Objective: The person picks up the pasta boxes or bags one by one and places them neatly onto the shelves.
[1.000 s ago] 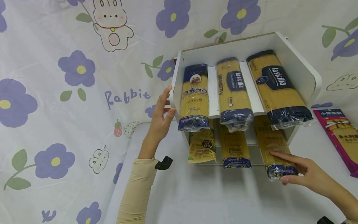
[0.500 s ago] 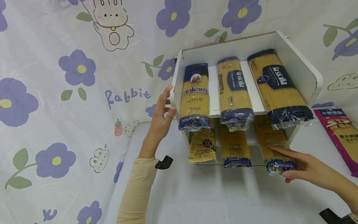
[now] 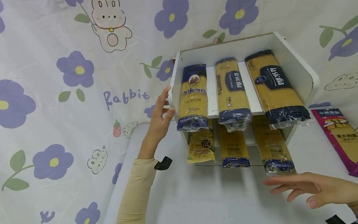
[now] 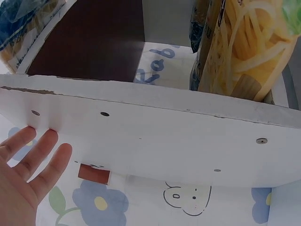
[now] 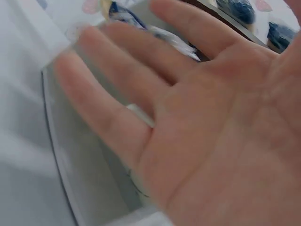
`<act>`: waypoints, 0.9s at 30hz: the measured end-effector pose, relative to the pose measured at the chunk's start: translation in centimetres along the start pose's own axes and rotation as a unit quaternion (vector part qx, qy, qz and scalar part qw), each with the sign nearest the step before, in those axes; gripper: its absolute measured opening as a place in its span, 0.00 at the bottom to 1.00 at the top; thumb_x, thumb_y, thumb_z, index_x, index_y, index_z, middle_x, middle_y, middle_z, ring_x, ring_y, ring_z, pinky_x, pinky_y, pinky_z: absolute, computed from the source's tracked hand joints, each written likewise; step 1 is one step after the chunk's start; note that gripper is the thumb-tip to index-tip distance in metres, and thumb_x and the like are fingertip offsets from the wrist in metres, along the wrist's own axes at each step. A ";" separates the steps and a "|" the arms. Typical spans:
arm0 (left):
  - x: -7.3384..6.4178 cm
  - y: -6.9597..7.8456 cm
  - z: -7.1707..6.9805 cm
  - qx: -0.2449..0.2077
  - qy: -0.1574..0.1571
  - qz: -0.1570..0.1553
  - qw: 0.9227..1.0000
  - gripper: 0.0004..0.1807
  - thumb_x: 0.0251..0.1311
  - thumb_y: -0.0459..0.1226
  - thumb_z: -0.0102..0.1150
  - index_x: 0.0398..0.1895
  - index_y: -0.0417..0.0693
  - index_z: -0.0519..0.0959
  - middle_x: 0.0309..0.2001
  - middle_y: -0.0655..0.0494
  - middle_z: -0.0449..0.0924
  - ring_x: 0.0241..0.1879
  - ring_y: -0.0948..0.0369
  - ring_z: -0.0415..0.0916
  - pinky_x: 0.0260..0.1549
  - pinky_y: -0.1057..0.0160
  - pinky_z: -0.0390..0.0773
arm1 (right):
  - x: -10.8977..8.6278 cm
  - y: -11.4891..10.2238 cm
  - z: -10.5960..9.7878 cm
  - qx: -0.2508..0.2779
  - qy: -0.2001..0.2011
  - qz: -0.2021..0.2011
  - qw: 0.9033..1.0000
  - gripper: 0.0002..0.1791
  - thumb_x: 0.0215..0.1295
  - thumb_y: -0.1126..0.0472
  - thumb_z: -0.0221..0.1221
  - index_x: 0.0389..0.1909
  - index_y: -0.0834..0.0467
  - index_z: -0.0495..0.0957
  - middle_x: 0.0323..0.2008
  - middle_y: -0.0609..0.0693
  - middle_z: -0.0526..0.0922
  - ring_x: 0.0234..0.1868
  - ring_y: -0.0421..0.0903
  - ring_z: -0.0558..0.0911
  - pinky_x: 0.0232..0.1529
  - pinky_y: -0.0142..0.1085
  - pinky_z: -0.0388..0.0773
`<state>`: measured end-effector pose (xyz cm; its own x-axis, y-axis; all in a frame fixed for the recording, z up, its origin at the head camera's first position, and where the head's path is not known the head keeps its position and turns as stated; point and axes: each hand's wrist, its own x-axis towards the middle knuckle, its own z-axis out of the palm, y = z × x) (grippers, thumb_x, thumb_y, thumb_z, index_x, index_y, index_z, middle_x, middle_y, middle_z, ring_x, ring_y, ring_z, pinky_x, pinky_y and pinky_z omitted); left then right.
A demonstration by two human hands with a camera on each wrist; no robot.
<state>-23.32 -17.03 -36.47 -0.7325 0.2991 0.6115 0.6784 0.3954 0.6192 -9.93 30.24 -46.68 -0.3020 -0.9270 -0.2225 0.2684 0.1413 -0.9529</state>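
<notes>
A white two-tier shelf [image 3: 296, 62] holds several packs of pasta. Against its left side panel [image 4: 141, 122] rest the fingertips of my left hand [image 3: 160, 124], fingers straight. My right hand [image 3: 313, 188] is spread and holds nothing, just in front of the lower right spaghetti pack [image 3: 275, 149]. In the right wrist view the palm and spread fingers of that right hand [image 5: 188, 108] fill much of the frame, slightly blurred. Beside this pack on the lower tier lie another spaghetti pack [image 3: 233, 146] and a yellow noodle pack [image 3: 202, 146].
On the upper tier lie an Ankara pasta pack [image 3: 194, 96], a narrower La Sicilia spaghetti pack [image 3: 232, 90] and a wider La Sicilia pack [image 3: 275, 84]. A pink-edged pasta pack [image 3: 335, 133] lies right of the shelf on the white table [image 3: 212, 199]. A flowered cloth [image 3: 84, 124] hangs behind.
My right hand has let go of the lower right spaghetti pack and drawn back toward the front. That pack sits slightly further in than a second ago. My left hand stays at the side panel.
</notes>
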 end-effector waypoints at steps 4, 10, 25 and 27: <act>0.0 0.0 0.0 0.006 -0.002 -0.001 1.000 0.45 0.65 0.71 0.35 0.79 0.59 0.50 0.63 0.47 0.67 0.52 0.53 0.71 0.48 0.54 0.77 | 0.9 0.9 0.1 -0.003 -0.006 -0.078 0.997 0.35 0.80 0.58 0.41 0.79 0.61 0.36 0.80 0.45 0.51 0.77 0.35 0.57 0.69 0.36 0.68; -0.1 0.1 -0.2 0.004 0.001 -0.004 1.000 0.45 0.65 0.71 0.36 0.79 0.59 0.50 0.62 0.46 0.67 0.51 0.51 0.71 0.47 0.54 0.77 | 1.4 0.5 0.6 0.005 0.025 -0.096 0.995 0.33 0.79 0.62 0.40 0.78 0.64 0.40 0.80 0.48 0.51 0.76 0.30 0.56 0.69 0.33 0.67; -0.2 0.0 -0.2 0.008 -0.001 -0.006 1.000 0.45 0.65 0.71 0.36 0.78 0.58 0.50 0.61 0.46 0.68 0.51 0.50 0.72 0.47 0.55 0.77 | 2.0 -0.6 0.9 -0.029 0.065 -0.130 0.989 0.30 0.78 0.69 0.35 0.78 0.67 0.41 0.79 0.48 0.52 0.76 0.29 0.57 0.68 0.29 0.66; -0.1 0.0 -0.2 0.008 0.000 -0.004 1.000 0.45 0.65 0.71 0.36 0.78 0.58 0.50 0.61 0.46 0.68 0.51 0.50 0.72 0.47 0.54 0.77 | 2.0 -0.7 0.9 -0.032 0.068 -0.131 0.988 0.30 0.78 0.70 0.35 0.78 0.66 0.41 0.79 0.48 0.52 0.76 0.29 0.57 0.68 0.29 0.67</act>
<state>-23.17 -17.22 -36.43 -0.7372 0.2954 0.6076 0.6721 0.4122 0.6151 -9.88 27.94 -46.29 -0.4758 -0.8795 0.0123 0.1079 -0.0723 -0.9915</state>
